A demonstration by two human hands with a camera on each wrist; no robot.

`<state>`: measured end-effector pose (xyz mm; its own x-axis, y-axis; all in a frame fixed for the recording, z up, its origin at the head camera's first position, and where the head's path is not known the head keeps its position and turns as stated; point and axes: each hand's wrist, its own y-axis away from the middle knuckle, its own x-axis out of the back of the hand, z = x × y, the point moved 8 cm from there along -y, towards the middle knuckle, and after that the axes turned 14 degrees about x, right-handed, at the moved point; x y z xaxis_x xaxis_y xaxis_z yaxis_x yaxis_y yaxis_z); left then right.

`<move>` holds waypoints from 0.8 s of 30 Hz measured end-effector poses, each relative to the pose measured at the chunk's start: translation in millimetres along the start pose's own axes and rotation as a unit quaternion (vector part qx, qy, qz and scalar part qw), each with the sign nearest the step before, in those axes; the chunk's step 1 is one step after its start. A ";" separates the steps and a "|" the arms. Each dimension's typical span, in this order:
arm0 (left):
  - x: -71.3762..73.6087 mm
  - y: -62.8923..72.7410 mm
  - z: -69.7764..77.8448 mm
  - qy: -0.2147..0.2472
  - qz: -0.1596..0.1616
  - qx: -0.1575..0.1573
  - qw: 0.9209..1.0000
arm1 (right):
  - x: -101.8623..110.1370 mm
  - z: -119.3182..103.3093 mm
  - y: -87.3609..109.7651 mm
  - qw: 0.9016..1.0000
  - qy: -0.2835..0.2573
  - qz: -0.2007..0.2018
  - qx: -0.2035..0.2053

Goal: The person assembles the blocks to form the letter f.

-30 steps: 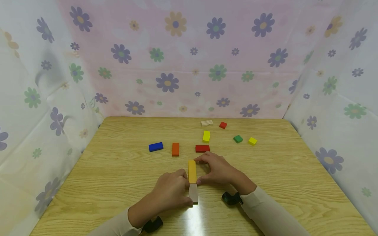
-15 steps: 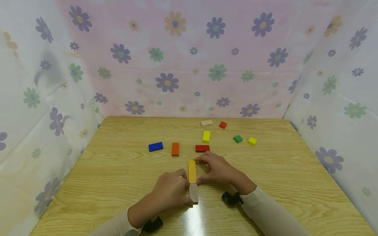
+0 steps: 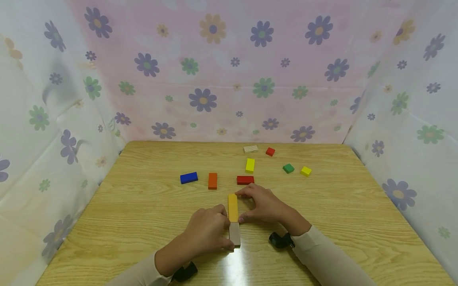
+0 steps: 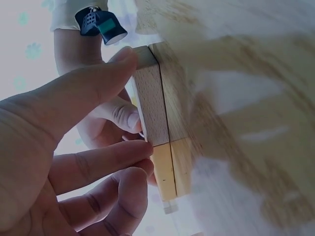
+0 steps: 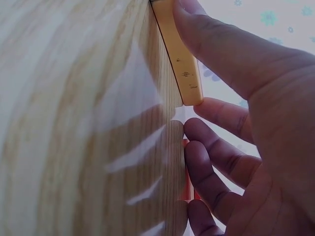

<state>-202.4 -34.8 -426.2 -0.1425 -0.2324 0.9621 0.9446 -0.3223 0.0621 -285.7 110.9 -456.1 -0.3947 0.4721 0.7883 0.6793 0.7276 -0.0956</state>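
Observation:
In the head view an orange-yellow wooden block (image 3: 233,207) and a plain pale wooden block (image 3: 234,234) lie end to end in a line on the table. My left hand (image 3: 209,230) pinches the pale block, thumb at its near end and index finger by the joint between the two. On the other side, my right hand (image 3: 264,206) holds the orange-yellow block, index finger at its far end and thumb close to the joint. The left wrist view shows the pale block (image 4: 151,105) meeting the orange-yellow one (image 4: 164,169) with flush ends.
Beyond the hands lie a dark red block (image 3: 245,180), an orange block (image 3: 212,181), a blue block (image 3: 189,178) and a yellow block (image 3: 250,165). Farther back are a striped wooden block (image 3: 250,149) and small red (image 3: 270,151), green (image 3: 288,168) and yellow (image 3: 305,171) pieces.

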 end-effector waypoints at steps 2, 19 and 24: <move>0.1 -0.1 -0.6 -0.001 0.003 0.000 1.000 | -0.5 1.0 0.3 1.000 -0.001 -0.001 -0.001; 1.6 -2.6 -3.3 0.011 0.004 -0.002 1.000 | 10.5 -0.7 -0.5 1.000 -0.026 0.007 0.011; 0.7 -2.7 -3.9 0.011 0.000 -0.006 1.000 | 24.5 0.4 -3.0 0.999 -0.026 0.031 0.019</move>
<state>-206.1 -37.6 -426.7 -0.1483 -0.2522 0.9563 0.9411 -0.3331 0.0581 -297.6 120.5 -436.7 -0.3847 0.5408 0.7480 0.6797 0.7143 -0.1668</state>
